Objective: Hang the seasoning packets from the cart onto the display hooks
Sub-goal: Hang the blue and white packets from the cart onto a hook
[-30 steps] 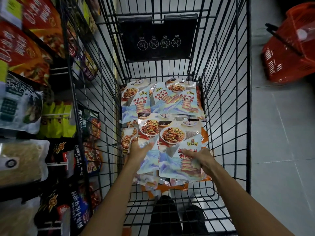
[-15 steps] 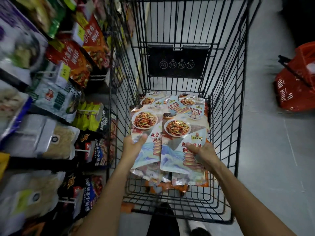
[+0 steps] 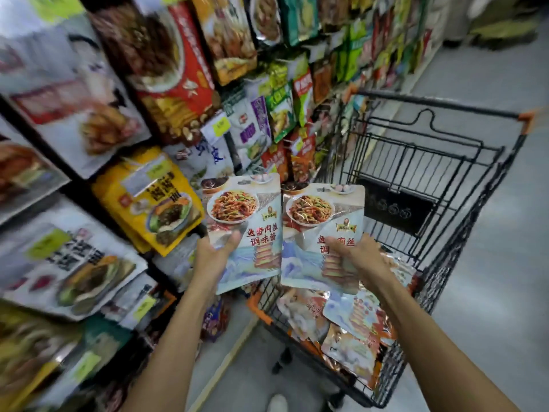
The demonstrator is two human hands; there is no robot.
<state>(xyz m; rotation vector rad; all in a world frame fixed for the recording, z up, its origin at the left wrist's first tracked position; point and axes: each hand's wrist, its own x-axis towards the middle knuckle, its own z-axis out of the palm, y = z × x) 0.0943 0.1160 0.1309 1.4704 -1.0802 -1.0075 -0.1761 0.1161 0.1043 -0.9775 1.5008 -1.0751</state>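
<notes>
Packets, two (side by side): left hand pinches left packet, right hand right packet.

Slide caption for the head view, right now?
Left hand holds the left packet, right hand the right packet, between packed display and cart.

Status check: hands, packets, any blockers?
Left hand grips left packet, right hand grips right packet. Both upright, side by side, not yet hung. More packets lie in cart. Display too blurred to pick a spot.
</notes>
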